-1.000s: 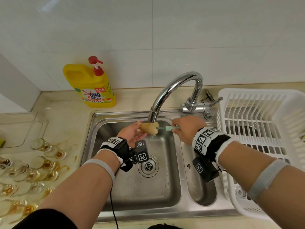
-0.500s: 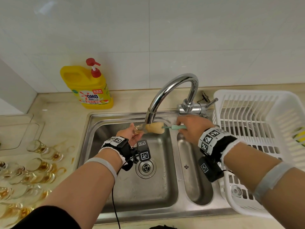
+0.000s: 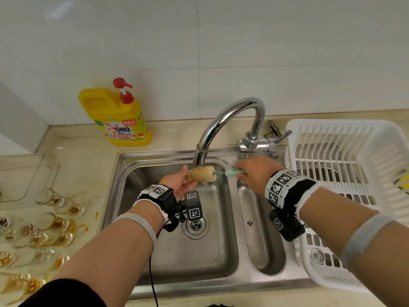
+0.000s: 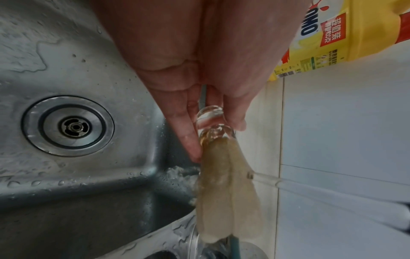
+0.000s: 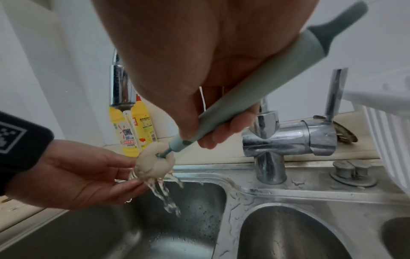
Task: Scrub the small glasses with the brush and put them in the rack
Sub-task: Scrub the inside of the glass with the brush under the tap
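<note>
My left hand [image 3: 184, 177] pinches a small clear glass [image 4: 210, 121] by its thick base, sideways under the running tap [image 3: 200, 156]. The brush's beige sponge head [image 3: 203, 173] is pushed into the glass mouth, and most of it sticks out to the right. In the right wrist view the sponge head [image 5: 154, 162] drips water into the sink. My right hand [image 5: 210, 135] grips the pale green brush handle [image 5: 255, 91] just right of the tap. The white rack [image 3: 345, 127] stands at the right, with one small glass [image 3: 316, 255] in its near corner.
Several dirty small glasses [image 3: 51, 197] with amber residue lie on the counter left of the steel double sink [image 3: 232, 282]. A yellow dish-soap bottle [image 3: 117, 116] stands behind the sink. The tap lever [image 3: 283, 136] is beside the rack. Something yellow [image 3: 404, 180] sits in the rack.
The sponge head has slid a little to the right out of my left palm, and the glass base now shows. Both hands stay under the tap.
</note>
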Available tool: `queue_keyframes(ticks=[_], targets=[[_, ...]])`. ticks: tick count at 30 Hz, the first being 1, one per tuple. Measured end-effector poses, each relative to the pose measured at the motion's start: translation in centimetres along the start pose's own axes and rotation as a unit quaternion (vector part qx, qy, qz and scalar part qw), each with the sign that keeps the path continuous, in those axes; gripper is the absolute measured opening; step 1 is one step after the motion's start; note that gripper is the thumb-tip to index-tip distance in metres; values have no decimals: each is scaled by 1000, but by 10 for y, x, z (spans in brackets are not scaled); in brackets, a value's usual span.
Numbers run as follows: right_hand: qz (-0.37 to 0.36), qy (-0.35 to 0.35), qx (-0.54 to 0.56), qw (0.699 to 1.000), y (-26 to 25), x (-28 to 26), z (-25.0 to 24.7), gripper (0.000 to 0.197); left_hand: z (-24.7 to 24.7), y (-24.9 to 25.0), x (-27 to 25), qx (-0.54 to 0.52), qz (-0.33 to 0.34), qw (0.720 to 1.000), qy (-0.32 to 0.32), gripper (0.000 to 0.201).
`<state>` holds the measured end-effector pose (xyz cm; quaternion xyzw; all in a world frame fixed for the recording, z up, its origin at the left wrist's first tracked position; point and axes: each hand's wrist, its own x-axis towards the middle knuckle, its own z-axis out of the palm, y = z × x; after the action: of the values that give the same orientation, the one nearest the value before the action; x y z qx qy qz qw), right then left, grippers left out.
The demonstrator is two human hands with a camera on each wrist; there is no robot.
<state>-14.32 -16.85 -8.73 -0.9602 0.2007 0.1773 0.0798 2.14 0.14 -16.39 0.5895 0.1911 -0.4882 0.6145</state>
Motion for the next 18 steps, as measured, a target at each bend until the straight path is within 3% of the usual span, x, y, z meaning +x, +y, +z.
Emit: queue_keyframes(ticks=[4,12,18], targets=[[-27,7,-40,999,-7,5,-3,23,0,-2,1,29,4,1000,-11,32],[-34,-9,-18,999,-16,14,-1,23,-7,-3,3,63,19,998,-9,37],[-12,-15,20,1000,-13,11,11,23,-10,1,-1,-6,33,999,-26,35]])
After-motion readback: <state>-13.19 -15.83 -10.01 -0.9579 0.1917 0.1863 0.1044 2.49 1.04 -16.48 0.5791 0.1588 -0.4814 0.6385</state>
